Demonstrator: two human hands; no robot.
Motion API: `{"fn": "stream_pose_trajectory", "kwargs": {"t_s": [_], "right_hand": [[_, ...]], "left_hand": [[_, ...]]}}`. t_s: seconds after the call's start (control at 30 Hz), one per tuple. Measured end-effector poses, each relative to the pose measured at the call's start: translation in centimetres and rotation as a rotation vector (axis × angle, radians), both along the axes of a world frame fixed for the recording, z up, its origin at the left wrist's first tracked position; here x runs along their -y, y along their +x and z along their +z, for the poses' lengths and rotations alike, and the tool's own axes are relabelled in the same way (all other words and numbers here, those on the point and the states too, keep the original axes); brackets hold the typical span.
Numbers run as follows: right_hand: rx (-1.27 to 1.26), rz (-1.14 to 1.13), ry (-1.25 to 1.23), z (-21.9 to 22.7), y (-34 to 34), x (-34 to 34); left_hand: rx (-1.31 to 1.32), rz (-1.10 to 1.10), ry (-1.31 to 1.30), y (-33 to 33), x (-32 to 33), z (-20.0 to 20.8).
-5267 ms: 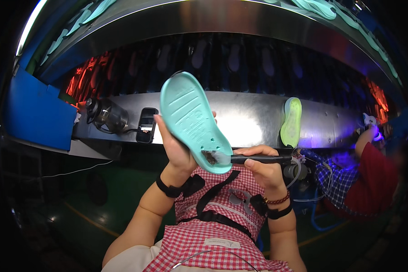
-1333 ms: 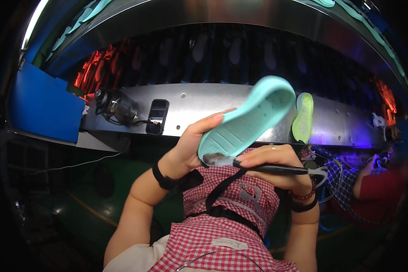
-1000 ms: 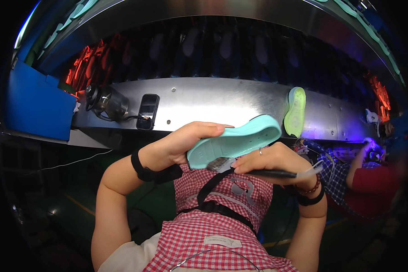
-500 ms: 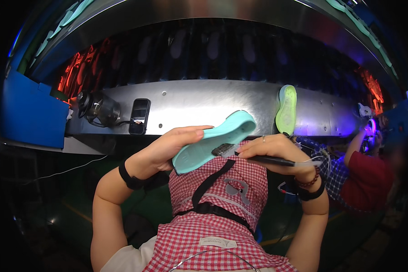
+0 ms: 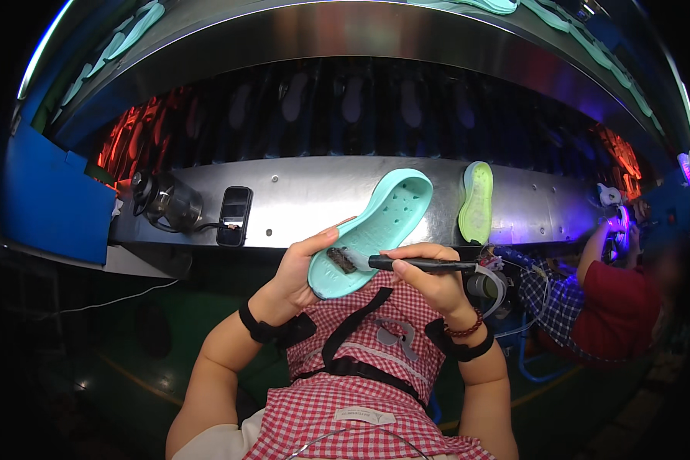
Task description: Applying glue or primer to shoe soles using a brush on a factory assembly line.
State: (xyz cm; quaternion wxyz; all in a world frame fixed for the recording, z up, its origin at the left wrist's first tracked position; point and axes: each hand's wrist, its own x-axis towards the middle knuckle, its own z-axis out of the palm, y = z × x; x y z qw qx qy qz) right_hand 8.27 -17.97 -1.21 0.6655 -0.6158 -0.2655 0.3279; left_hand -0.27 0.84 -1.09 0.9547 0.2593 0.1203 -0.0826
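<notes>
Brushing the heel end of a mint sole point(image 5: 376, 230), held up in front of the chest.

Left hand point(image 5: 295, 272) is wrapped round the sole's heel end from 9 o'clock, thumb up along the edge, so it's shut on it; the toe sticks out toward 1 o'clock over the steel bench point(image 5: 307, 192). Right hand point(image 5: 429, 272) comes in from 3 o'clock, closed on a thin black brush point(image 5: 406, 264) with its bristles touching the sole's inner face near the heel. The sole looks like light foam, probably a bit bendy and not fragile, so I'd say gripping by the edges at the heel is the way to go. A lime sole point(image 5: 477, 201) stands on the bench at 1 o'clock, and a phone point(image 5: 234, 216) and a jar point(image 5: 169, 203) sit at 10 o'clock.
</notes>
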Motion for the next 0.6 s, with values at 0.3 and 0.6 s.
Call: {"fn": "stream_pose_trajectory", "kwargs": {"t_s": [0.3,0.6], "right_hand": [[0.197,-0.165,0.097,-1.5,-0.9,-0.8],[0.324,-0.208,0.085,-2.3,-1.1,-1.2]], "left_hand": [[0.004,0.068,-0.032,0.0,0.0,-0.8],[0.001,0.113,-0.035,-0.2,-0.2,-1.5]]}}
